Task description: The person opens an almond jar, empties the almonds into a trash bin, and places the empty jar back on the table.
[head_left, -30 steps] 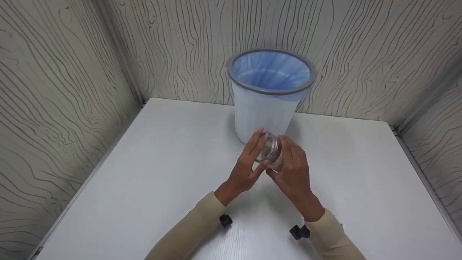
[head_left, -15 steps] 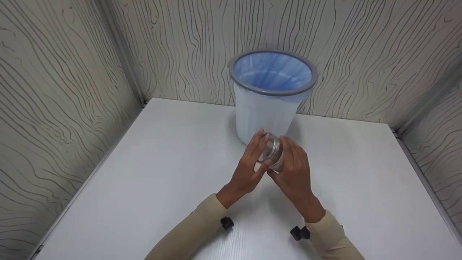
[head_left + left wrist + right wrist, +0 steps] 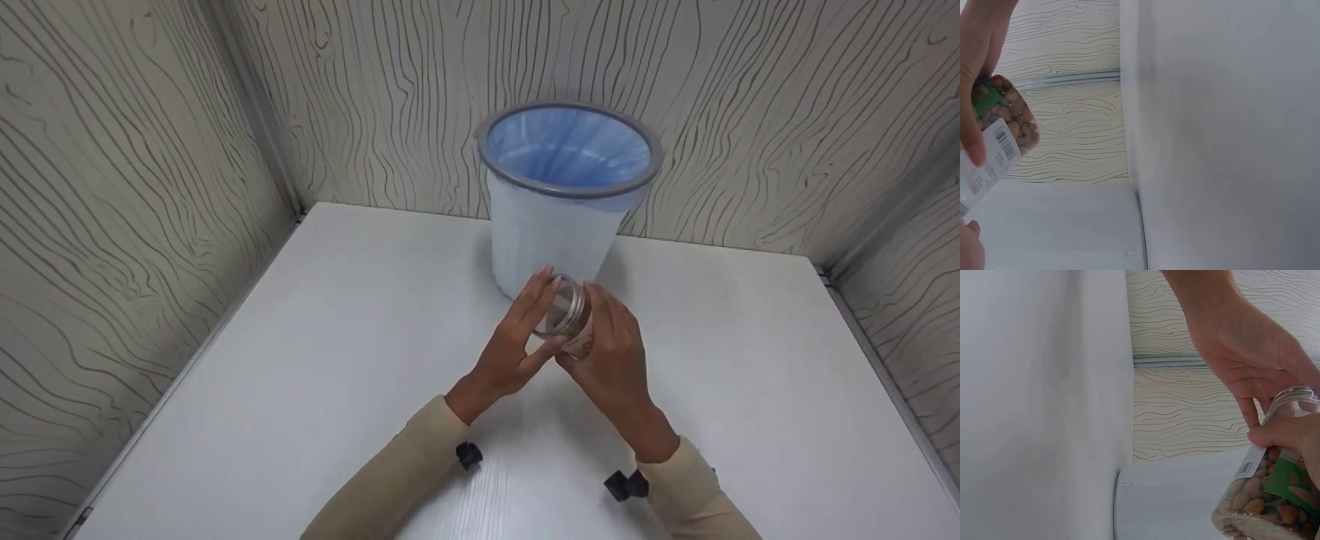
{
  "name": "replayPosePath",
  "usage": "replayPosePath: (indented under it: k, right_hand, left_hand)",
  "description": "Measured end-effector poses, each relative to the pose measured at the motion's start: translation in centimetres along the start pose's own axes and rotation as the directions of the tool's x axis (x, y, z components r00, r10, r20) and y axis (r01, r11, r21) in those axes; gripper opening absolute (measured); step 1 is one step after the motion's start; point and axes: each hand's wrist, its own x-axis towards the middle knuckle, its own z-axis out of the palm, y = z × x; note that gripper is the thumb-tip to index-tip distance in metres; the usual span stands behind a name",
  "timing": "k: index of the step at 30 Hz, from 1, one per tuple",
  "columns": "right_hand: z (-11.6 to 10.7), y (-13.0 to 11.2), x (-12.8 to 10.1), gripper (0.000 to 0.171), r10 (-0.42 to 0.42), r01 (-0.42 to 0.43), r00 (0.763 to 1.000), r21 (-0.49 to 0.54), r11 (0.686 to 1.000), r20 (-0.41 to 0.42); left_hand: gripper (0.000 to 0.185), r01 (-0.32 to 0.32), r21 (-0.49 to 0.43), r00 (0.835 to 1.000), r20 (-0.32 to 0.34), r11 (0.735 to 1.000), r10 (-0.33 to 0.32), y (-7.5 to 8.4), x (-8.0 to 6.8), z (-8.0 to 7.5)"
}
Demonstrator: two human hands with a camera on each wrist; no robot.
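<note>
A clear plastic jar [image 3: 576, 346] of almonds [image 3: 1257, 506] is tilted between my two hands above the table. My right hand [image 3: 616, 352] grips the jar's body, its thumb across the side with the green and white label [image 3: 1289, 481]. At the jar's clear ringed top end [image 3: 574, 307], my left hand [image 3: 507, 352] has its fingers on the far side of the rim and its thumb on the near side. A barcode on white label shows in the left wrist view, beside almonds [image 3: 1016, 112] at the jar's bottom.
A pale bin [image 3: 551, 232] with a grey rim and blue liner [image 3: 566, 146] stands just beyond the hands, near the back wall [image 3: 390, 97]. The white table [image 3: 337, 337] ends at patterned panels on its left, back and right.
Both hands stay on the jar in nearly the same place. The jar's printed label has turned slightly into view beside the right hand. The bin stands as before.
</note>
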Motion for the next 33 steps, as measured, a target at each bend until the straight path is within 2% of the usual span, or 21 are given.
replayPosePath:
  k: [6,13,25,33]
  right_hand:
    - [-0.1,-0.2,0.0,0.098,0.005,-0.005,1.0,0.006,1.0,0.022]
    - [-0.1,-0.2,0.0,0.101,-0.004,0.003,0.999,0.012,1.0,0.046]
    - [-0.1,-0.3,-0.1,0.101,-0.007,0.006,0.999,0.012,1.0,0.041]
    - [-0.1,-0.3,0.0,0.099,-0.015,0.016,0.999,-0.015,1.0,0.041]
  left_hand:
    - [0.07,-0.066,-0.04,0.998,0.009,0.997,0.066,-0.9,0.0,-0.4]
    - [0.069,-0.092,-0.054,0.996,0.004,0.994,0.092,-1.3,0.0,-0.7]
    - [0.065,-0.086,-0.043,0.996,0.004,0.995,0.086,-1.1,-0.1,-0.5]
    - [0.065,-0.056,-0.03,0.998,-0.011,0.998,0.056,-0.6,-0.1,-0.3]
